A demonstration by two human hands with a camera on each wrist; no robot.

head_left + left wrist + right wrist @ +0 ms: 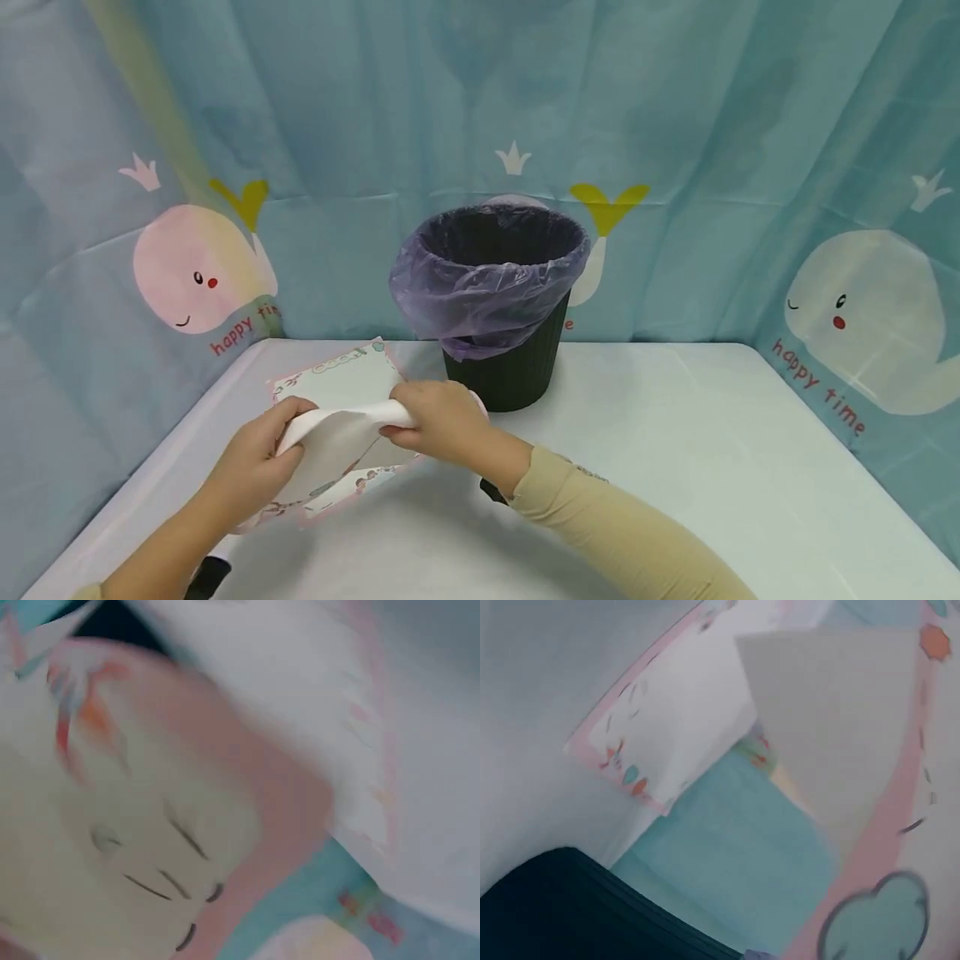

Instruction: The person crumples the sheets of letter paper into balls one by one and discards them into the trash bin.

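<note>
Between both hands is a sheet of paper (337, 442), bent into a curve, its white back up and a printed pink border along its edge. My left hand (258, 454) grips its left end, thumb and fingers curled round it. My right hand (444, 423) grips the other end, in front of the bin. Beneath it a second printed sheet (348, 375) lies on the table, partly covered. The held paper (150, 825) fills much of the left wrist view, blurred. In the right wrist view the held paper (840, 712) hangs at the right; neither wrist view shows fingers clearly.
A dark waste bin (517, 375) stands at the back middle of the white table (675, 467), just beyond my right hand. A purple plastic bag (487, 308) lines it and folds over its rim. Behind hangs a blue curtain (712, 125) with whale prints.
</note>
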